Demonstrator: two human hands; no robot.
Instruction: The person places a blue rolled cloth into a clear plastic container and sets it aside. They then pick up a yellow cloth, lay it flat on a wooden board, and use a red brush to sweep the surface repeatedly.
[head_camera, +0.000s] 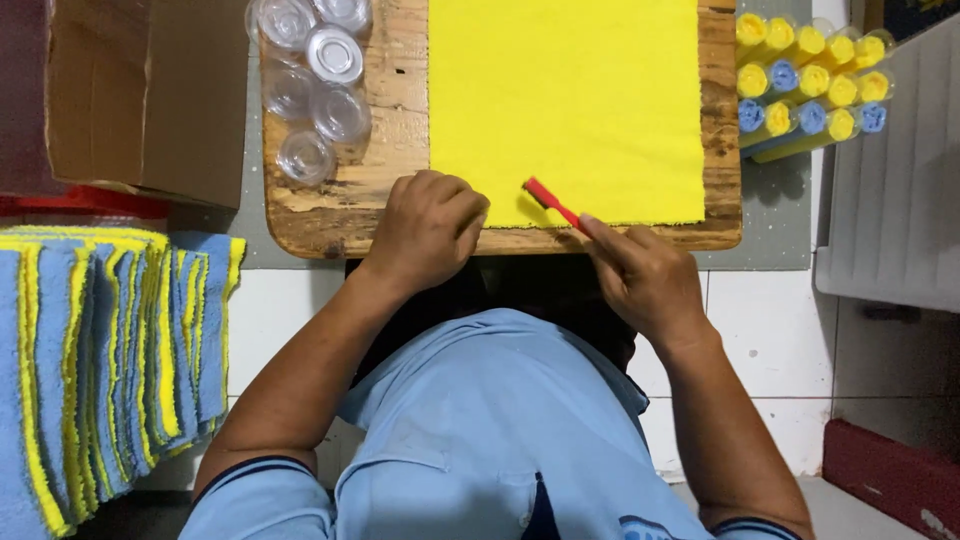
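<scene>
Both hands bent inward: left fingers (462, 205) curled on yellow cloth (566, 105), right fingers (598, 231) pinching red stick (551, 201).

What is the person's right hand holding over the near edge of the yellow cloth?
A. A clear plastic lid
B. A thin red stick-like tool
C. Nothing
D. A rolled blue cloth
B: the right hand pinches a thin red tool whose tip lies on the yellow cloth, while the left hand rests fisted on the cloth's near corner.

Small packing workshop, worn wooden board (330, 215) on tiled floor, stacked blue and yellow cloths (100, 360), rolled cloths (810, 85), cardboard box (150, 90), clear plastic lids (315, 85)
</scene>
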